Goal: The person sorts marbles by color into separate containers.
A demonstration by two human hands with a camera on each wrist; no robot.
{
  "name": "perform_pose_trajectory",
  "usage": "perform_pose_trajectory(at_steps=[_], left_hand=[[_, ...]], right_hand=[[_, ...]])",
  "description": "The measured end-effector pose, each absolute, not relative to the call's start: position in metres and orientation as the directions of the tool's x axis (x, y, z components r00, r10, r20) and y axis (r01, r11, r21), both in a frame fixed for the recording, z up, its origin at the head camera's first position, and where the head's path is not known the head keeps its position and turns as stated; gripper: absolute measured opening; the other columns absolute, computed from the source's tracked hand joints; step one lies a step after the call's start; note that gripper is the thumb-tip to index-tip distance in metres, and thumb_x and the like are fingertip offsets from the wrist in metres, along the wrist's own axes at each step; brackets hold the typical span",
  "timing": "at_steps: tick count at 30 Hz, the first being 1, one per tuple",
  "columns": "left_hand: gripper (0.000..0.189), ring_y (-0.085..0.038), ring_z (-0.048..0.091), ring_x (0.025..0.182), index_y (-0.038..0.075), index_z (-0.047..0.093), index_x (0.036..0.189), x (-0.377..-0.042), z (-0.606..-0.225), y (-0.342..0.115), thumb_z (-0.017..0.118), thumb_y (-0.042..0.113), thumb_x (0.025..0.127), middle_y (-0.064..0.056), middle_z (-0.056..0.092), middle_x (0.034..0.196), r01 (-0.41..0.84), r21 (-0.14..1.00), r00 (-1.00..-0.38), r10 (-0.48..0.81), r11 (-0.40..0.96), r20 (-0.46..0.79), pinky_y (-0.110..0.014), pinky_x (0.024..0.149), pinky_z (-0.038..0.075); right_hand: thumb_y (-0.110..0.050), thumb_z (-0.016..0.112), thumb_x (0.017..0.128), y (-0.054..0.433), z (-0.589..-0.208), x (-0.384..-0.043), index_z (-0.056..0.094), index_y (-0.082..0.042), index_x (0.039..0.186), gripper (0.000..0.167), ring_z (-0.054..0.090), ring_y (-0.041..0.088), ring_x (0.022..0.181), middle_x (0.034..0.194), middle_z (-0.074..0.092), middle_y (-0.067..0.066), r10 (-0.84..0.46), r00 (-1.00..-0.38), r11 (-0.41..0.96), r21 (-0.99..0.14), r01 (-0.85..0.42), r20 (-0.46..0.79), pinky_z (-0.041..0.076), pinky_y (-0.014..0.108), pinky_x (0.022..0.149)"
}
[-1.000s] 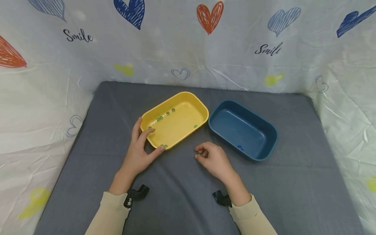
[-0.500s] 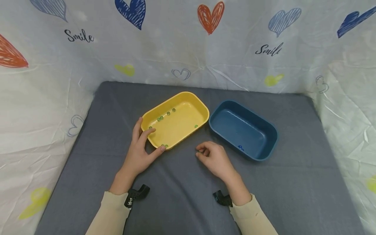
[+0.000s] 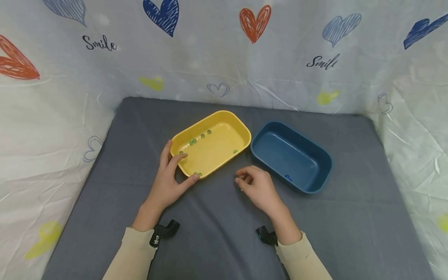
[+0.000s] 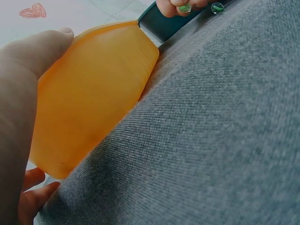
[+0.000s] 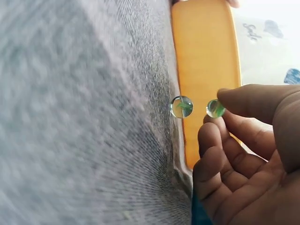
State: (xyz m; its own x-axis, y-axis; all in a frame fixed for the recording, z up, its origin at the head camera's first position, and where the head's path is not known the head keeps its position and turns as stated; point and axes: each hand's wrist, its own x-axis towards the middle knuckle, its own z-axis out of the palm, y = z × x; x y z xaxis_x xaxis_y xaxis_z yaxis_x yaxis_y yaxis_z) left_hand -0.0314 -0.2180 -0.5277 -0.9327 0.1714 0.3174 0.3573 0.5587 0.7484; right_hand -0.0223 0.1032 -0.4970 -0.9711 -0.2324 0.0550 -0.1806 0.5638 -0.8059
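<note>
My left hand (image 3: 168, 184) holds the near left end of a yellow tray (image 3: 213, 153), thumb on the front rim and a finger reaching inside. Several green-swirled clear glass marbles (image 3: 202, 136) lie along the tray's edges. Right of the tray, just over the cloth, my right hand (image 3: 259, 188) pinches a green-swirled marble (image 5: 215, 108) between thumb and fingertip. The right wrist view shows its other fingers curled loosely. A second green-swirled marble (image 5: 181, 107) rests on the cloth close to those fingertips; the head view shows only a bit of it by the thumb.
A dark blue tray (image 3: 276, 142) stands right of the yellow one, their near corners almost touching. Blue marbles (image 3: 288, 177) lie at its front edge. Grey cloth (image 3: 210, 241) covers the table, and a white printed sheet (image 3: 280, 54) hangs behind.
My right thumb and fingertips have come up slightly off the cloth with a marble, and another marble now shows below the thumb. The left hand keeps its place; the head view has shifted slightly.
</note>
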Motion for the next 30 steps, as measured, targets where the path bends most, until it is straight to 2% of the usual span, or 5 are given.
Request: perform_pose_trajectory(at_steps=[8,16,24,30], left_hand=[[0.071,-0.037,0.02,0.165,0.002,0.061,0.148,-0.031,-0.525,-0.218,0.092,0.032,0.091,-0.007,0.003,0.183,0.356,0.751,-0.933,0.171,0.555,0.317,-0.064,0.123,0.033],[0.071,-0.036,0.019,0.166,0.004,0.061,0.148,-0.03,-0.525,-0.217,0.092,0.032,0.091,-0.012,0.004,0.183,0.347,0.75,-0.937,0.174,0.563,0.303,-0.063,0.124,0.033],[0.072,-0.036,0.019,0.166,0.003,0.061,0.148,-0.031,-0.526,-0.218,0.092,0.03,0.09,-0.007,0.003,0.183,0.357,0.752,-0.933,0.17,0.554,0.318,-0.064,0.123,0.033],[0.072,-0.036,0.02,0.165,0.004,0.061,0.148,-0.031,-0.527,-0.217,0.092,0.031,0.09,-0.009,0.004,0.183,0.361,0.746,-0.931,0.172,0.56,0.321,-0.063,0.124,0.033]], right_hand=[[-0.01,0.082,0.099,0.101,-0.488,-0.03,0.081,-0.006,0.113,0.014,0.064,0.013,0.074,0.093,0.07,-0.002,-0.237,-0.964,0.549,-0.802,-0.237,0.122,0.054,0.034,0.063],[-0.013,0.082,0.1,0.098,-0.476,-0.035,0.081,-0.005,0.117,0.018,0.062,0.014,0.079,0.096,0.069,-0.002,-0.221,-0.961,0.56,-0.785,-0.264,0.165,0.053,0.035,0.066],[-0.014,0.082,0.101,0.087,-0.459,-0.045,0.081,-0.006,0.117,0.018,0.061,0.013,0.08,0.099,0.07,-0.002,-0.248,-0.939,0.554,-0.761,-0.338,0.236,0.053,0.034,0.068],[-0.013,0.081,0.101,0.08,-0.452,-0.053,0.08,-0.004,0.119,0.02,0.062,0.015,0.084,0.1,0.07,0.0,-0.257,-0.937,0.541,-0.768,-0.342,0.236,0.055,0.034,0.072]])
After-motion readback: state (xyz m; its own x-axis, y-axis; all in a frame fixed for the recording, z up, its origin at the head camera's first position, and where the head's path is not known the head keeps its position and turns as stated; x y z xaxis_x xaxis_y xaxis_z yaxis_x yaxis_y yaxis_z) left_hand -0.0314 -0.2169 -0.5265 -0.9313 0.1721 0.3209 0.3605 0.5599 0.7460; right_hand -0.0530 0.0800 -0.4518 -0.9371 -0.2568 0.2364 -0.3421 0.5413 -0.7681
